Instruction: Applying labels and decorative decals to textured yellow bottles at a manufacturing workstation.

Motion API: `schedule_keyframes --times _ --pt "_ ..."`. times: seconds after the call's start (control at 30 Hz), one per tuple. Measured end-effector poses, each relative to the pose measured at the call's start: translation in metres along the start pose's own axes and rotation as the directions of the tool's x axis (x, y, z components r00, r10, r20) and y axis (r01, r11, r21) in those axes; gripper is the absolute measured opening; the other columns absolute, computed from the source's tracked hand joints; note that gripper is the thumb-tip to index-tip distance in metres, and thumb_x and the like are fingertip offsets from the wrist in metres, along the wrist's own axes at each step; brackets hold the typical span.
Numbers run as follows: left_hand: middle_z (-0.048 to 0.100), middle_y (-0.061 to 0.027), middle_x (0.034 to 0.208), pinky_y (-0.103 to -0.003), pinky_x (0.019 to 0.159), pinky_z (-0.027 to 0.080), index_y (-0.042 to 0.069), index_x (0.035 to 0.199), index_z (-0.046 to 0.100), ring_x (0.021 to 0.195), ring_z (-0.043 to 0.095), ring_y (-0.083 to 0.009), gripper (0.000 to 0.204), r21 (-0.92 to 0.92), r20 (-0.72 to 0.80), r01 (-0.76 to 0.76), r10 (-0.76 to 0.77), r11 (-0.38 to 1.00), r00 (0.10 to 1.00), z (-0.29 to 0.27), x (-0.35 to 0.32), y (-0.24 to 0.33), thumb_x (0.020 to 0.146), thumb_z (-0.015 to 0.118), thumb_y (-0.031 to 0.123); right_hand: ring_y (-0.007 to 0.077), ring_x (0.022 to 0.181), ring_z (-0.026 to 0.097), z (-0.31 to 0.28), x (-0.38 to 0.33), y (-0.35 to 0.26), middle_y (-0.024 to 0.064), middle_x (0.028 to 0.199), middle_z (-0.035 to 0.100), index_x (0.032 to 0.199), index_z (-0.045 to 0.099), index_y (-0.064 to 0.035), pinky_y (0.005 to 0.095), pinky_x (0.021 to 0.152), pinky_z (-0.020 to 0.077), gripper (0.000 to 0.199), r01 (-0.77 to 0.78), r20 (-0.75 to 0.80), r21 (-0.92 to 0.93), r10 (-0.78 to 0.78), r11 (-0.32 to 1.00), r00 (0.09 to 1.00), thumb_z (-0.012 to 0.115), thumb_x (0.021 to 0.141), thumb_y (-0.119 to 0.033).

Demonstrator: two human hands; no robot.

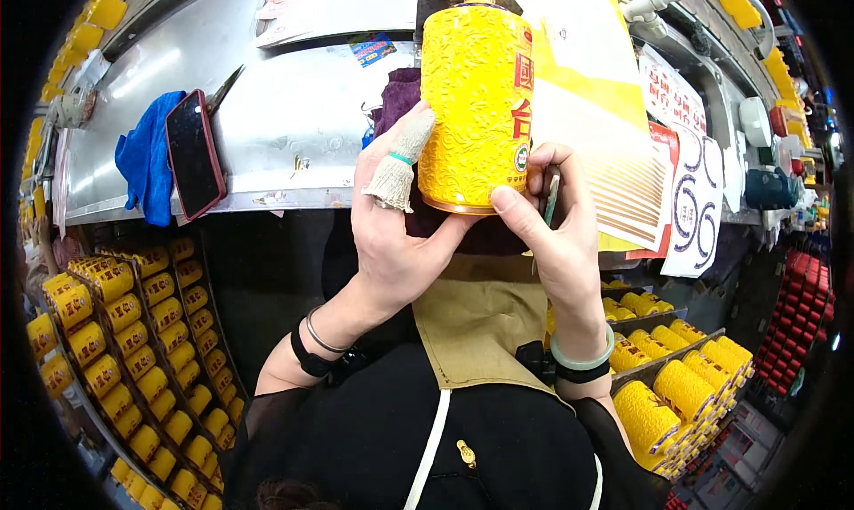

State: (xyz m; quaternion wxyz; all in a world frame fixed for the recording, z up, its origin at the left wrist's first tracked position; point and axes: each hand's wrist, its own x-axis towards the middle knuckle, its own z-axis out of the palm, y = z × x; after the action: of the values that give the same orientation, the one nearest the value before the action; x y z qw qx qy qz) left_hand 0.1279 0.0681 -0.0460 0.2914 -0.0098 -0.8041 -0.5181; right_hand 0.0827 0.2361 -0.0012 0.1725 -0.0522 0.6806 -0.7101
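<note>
Crowding the lower left, at about eight o'clock, racks of small yellow bottles (133, 332) fill crates, with more (663, 390) at four o'clock. On the metal bench (294, 109) at ten o'clock, a phone (194, 154) leans on a blue cloth (142, 167). Near twelve o'clock stands the yellow embossed bottle (471, 96), upright, with a purple cloth (398, 96) behind. The left hand (396, 234), thumb cloth-wrapped, cups the bottle's base and side. The right hand (547, 230) touches its lower right edge, fingers curled narrowly around a small thin object.

Bottle's (474, 101) far side hidden
</note>
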Motion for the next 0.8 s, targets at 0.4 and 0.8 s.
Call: schedule_keyframes --times 0.4,0.8 --pt "0.065 -0.0188 0.136 -0.040 0.101 0.054 0.000 0.131 0.067 0.124 0.063 -0.0347 0.059 0.073 0.002 -0.012 0.012 0.997 1.000 -0.009 -0.007 -0.005 0.075 0.087 0.004 0.0023 0.077 0.039 -0.015 -0.003 -0.004 -0.0066 0.091 0.042 0.121 0.057 -0.0066 0.0166 0.069 0.0348 0.046 -0.071 -0.082 0.039 0.074 0.997 0.994 0.087 0.087 -0.016" --pt "0.059 -0.0107 0.143 -0.042 0.106 0.047 0.014 0.110 0.079 0.132 0.047 -0.0325 0.033 0.580 0.127 -0.379 0.380 0.721 0.916 -0.009 -0.003 0.016 0.078 0.086 0.017 0.0043 0.072 0.039 -0.020 -0.002 0.009 -0.0035 0.086 0.044 0.132 0.051 0.0034 0.0214 0.064 0.0350 0.039 -0.038 -0.054 0.053 0.041 0.998 0.998 0.061 0.106 -0.024"
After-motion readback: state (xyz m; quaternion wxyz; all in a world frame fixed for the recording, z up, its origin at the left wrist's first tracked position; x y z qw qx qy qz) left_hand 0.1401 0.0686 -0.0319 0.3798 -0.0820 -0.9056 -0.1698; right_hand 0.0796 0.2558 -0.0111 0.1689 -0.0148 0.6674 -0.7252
